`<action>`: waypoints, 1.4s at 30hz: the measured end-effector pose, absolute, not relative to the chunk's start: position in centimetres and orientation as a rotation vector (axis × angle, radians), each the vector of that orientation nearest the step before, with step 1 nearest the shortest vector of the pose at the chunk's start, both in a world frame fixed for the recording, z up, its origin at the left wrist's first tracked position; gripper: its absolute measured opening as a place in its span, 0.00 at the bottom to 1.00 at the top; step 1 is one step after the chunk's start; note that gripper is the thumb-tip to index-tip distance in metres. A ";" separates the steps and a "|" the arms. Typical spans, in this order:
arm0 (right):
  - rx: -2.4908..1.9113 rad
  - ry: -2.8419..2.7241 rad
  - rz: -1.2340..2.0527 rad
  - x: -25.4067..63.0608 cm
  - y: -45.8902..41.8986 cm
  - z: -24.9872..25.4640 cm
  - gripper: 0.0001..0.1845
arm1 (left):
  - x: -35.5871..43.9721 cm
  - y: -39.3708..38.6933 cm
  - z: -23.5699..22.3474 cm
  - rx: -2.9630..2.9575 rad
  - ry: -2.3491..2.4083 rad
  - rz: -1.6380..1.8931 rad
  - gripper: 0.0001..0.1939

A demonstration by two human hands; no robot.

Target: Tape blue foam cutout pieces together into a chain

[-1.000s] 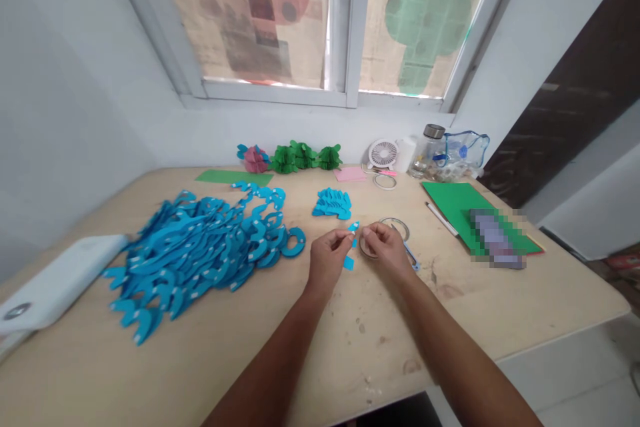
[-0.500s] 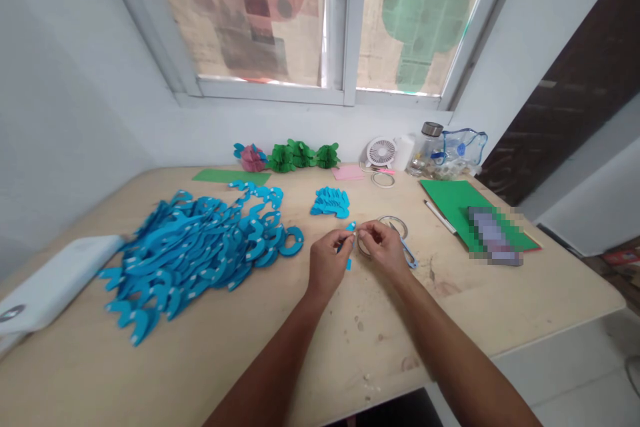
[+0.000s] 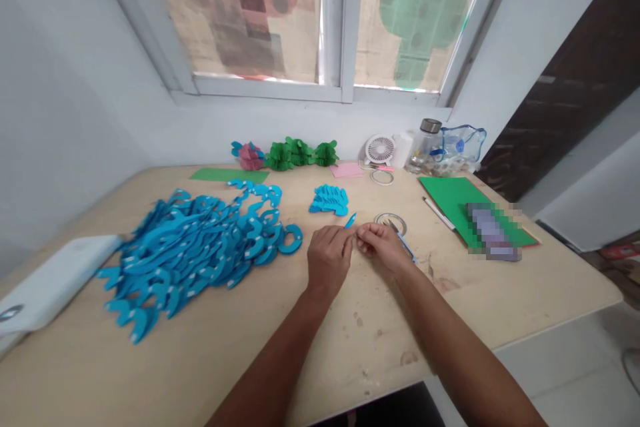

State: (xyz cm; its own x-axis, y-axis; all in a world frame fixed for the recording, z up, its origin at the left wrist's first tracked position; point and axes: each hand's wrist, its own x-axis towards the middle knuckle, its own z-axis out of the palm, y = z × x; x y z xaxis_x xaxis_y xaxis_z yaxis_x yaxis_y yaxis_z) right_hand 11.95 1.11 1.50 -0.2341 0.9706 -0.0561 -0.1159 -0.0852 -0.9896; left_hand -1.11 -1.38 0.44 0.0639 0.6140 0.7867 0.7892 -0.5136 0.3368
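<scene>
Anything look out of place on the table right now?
The pixelated patch on the green sheet looks odd because it hides whatever lies there. The big heap of blue cutouts is also loose and tangled, unlike the small tidy stack.

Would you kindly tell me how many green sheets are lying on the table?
2: a narrow sheet at the back, left of centre, and a larger one at the right under a blurred object. Others may be hidden.

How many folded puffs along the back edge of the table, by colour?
Green puffs: 3
Pink-and-blue puff: 1
Total: 4
</scene>
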 end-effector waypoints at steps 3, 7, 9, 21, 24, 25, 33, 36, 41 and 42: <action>-1.043 -1.228 1.504 12.0 1.2 1.4 0.12 | -1.1 -1.4 0.6 -2.139 -1.385 -1.427 0.08; -1.024 -1.189 1.543 12.0 1.2 1.1 0.12 | -1.0 -1.4 0.7 -2.142 -1.335 -1.372 0.09; -1.009 -1.159 1.562 12.0 1.2 1.1 0.10 | -1.0 -1.4 0.8 -2.152 -1.318 -1.343 0.09; -1.017 -1.161 1.558 12.1 1.4 0.9 0.04 | -0.9 -1.4 0.3 -2.250 -1.337 -1.366 0.10; -1.015 -1.174 1.543 12.1 1.5 1.0 0.05 | -0.9 -1.3 0.0 -2.307 -1.430 -1.488 0.10; -1.023 -1.174 1.533 12.1 1.5 1.1 0.05 | -0.9 -1.2 0.0 -2.332 -1.462 -1.541 0.10; -1.065 -1.119 1.410 12.5 1.6 1.5 0.07 | -0.7 -0.8 -0.2 -2.370 -1.945 -2.287 0.16; -1.065 -1.223 1.404 12.4 1.4 1.6 0.08 | -0.7 -0.7 -0.1 -2.305 -2.067 -2.514 0.19; -1.099 -1.331 1.375 12.4 1.5 1.1 0.08 | -0.5 -0.8 0.4 -2.209 -2.033 -2.708 0.27; -1.106 -1.352 1.368 12.4 1.5 1.0 0.09 | -0.5 -0.9 0.5 -2.213 -2.037 -2.709 0.29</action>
